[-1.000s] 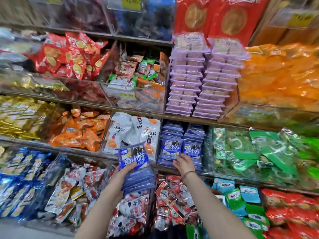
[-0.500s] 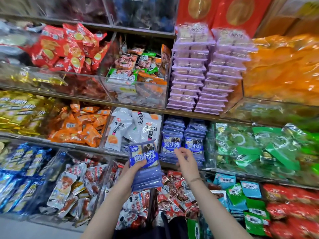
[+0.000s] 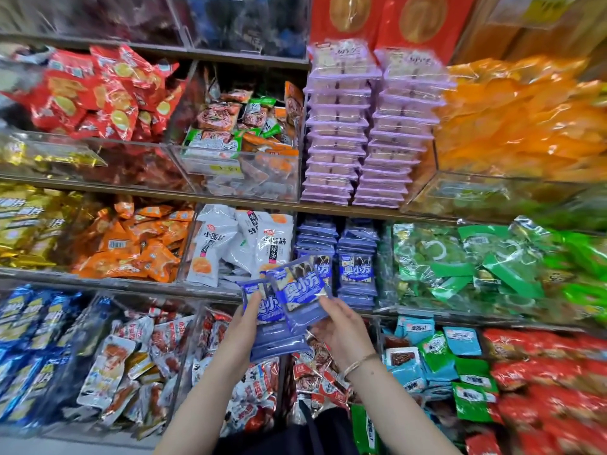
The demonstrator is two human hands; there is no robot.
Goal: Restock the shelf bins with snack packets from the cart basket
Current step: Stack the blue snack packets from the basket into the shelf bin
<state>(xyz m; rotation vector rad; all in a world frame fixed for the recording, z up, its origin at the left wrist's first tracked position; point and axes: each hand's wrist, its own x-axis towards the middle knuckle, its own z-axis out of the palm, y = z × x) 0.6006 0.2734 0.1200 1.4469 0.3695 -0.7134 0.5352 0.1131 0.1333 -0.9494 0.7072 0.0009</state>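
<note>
My left hand [image 3: 241,326] grips a stack of blue snack packets [image 3: 274,338] from the left side, thumb on the front. With my right hand [image 3: 341,326] I pinch the top blue packet [image 3: 300,290] of that stack, lifted and tilted toward the shelf. Just behind it, on the middle shelf, stands the bin of matching blue packets [image 3: 356,274], stacked in two rows. The cart basket is not in view.
White packets [image 3: 216,244] fill the bin to the left of the blue ones, green packets [image 3: 460,267] the bin to the right. Purple stacks [image 3: 368,136] stand on the shelf above. Red and white packets [image 3: 256,405] lie in the lower bin beneath my hands.
My right hand has left the blue bin and come back to the stack, taking hold of its top packet. The left hand with the stack has risen slightly toward the bin.
</note>
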